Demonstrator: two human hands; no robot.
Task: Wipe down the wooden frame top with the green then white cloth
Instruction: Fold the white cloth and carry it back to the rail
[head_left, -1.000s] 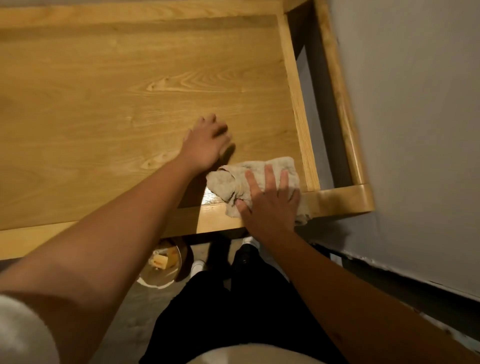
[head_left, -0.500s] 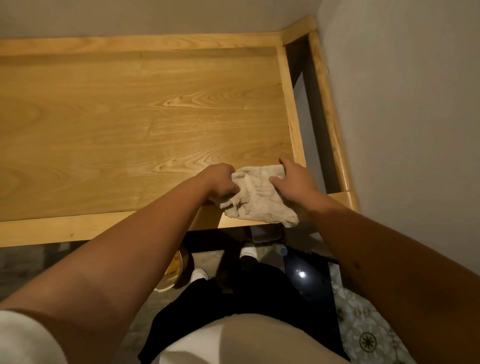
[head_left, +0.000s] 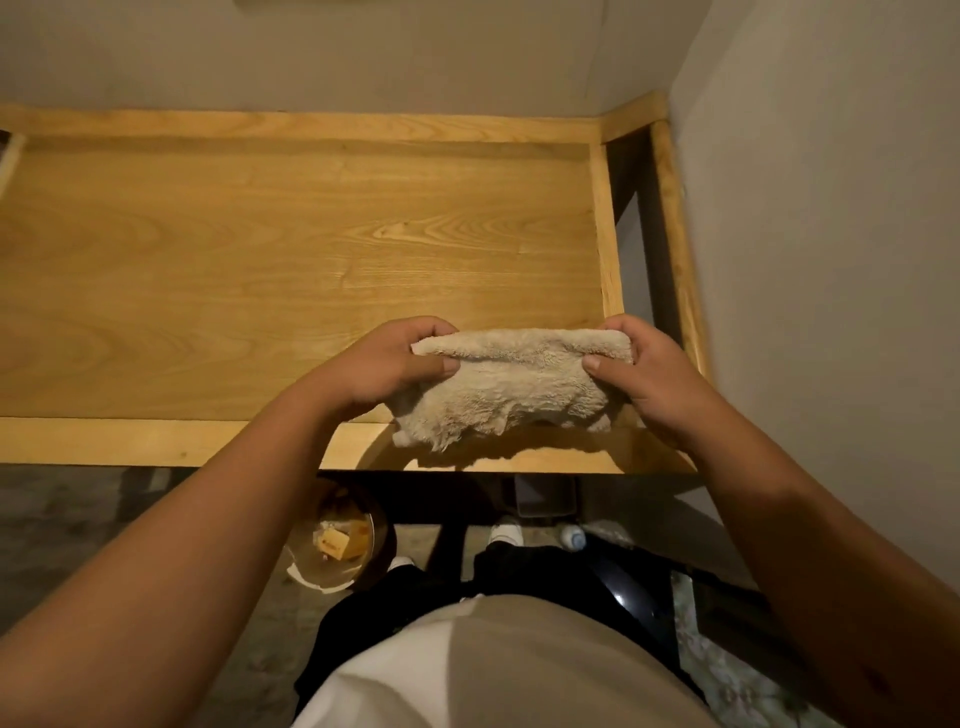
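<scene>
The white cloth (head_left: 506, 384), fluffy and off-white, hangs folded between both hands just above the near right corner of the wooden frame top (head_left: 291, 270). My left hand (head_left: 387, 366) pinches the cloth's left end, thumb on the near side. The right end is gripped by my right hand (head_left: 652, 376). The cloth's lower edge dangles over the front rail (head_left: 156, 441) and casts a shadow on it. No green cloth is in view.
Grey walls close in behind and on the right, with a gap and an outer rail (head_left: 675, 244) beside the right wall. Under the frame on the floor sit a round bowl-like container (head_left: 340, 543) holding a small yellow box, my feet and a dark glossy object (head_left: 636, 587).
My right hand stopped pressing the cloth flat on the rail. Both hands took hold of the cloth, lifted it off the wood and stretched it out between them. The view tilted up.
</scene>
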